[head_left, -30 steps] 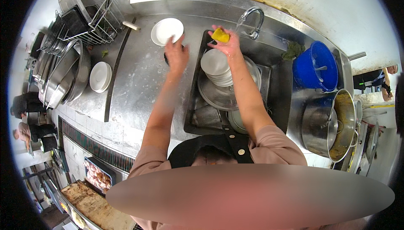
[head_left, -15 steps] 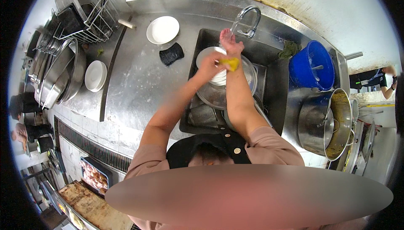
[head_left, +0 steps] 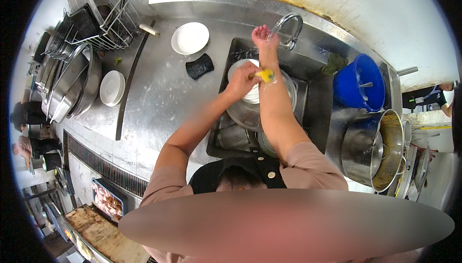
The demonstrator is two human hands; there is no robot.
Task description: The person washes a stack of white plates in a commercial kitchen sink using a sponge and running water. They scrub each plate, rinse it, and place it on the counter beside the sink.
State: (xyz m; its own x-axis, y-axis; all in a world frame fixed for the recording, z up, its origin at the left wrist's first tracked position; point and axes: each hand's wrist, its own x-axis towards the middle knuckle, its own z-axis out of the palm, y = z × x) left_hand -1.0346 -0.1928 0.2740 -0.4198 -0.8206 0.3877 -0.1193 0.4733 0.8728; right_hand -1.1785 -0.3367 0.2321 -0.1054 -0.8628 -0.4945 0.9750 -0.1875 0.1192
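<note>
Left hand (head_left: 240, 81) pinches the yellow sponge (head_left: 265, 75) against the right forearm (head_left: 275, 102). Looks light, squishy, probably slick; I'd grip its sides. Right hand (head_left: 262, 37) curls near the tap (head_left: 294, 36), can't tell how tightly.

The sponge (head_left: 265, 75) is yellow, the scourer (head_left: 199, 66) black, the plate (head_left: 190, 38) white, the bucket (head_left: 356, 84) blue. The worktop (head_left: 154, 89) is silver-grey, flecked whitish, the tap (head_left: 290, 44) silver, the sleeves (head_left: 313, 166) dusty pink, the apron (head_left: 204, 177) black with pale buttons (head_left: 271, 175).
</note>
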